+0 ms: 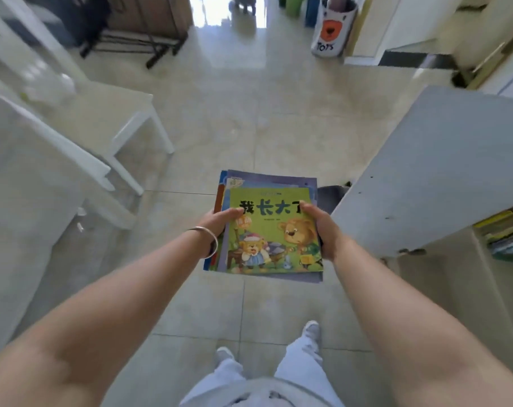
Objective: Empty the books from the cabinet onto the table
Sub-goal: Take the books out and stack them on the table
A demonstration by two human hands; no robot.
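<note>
I hold a flat stack of thin picture books (267, 230) over the tiled floor, in the middle of the view. The top book has a green cover with cartoon bears. My left hand (220, 221) grips the stack's left edge, thumb on top; a silver bangle circles that wrist. My right hand (322, 227) grips the right edge the same way. The grey cabinet (443, 171) stands to my right, and more books (506, 230) lie stacked on its shelf at the right edge. A pale table (20, 171) is at the left.
A white chair (114, 121) stands at the left beyond the table. A fabric toy bin (331, 27) and a dark rack (138, 33) are far ahead. Tiled floor (249, 113) stretches between table and cabinet. My feet show at the bottom.
</note>
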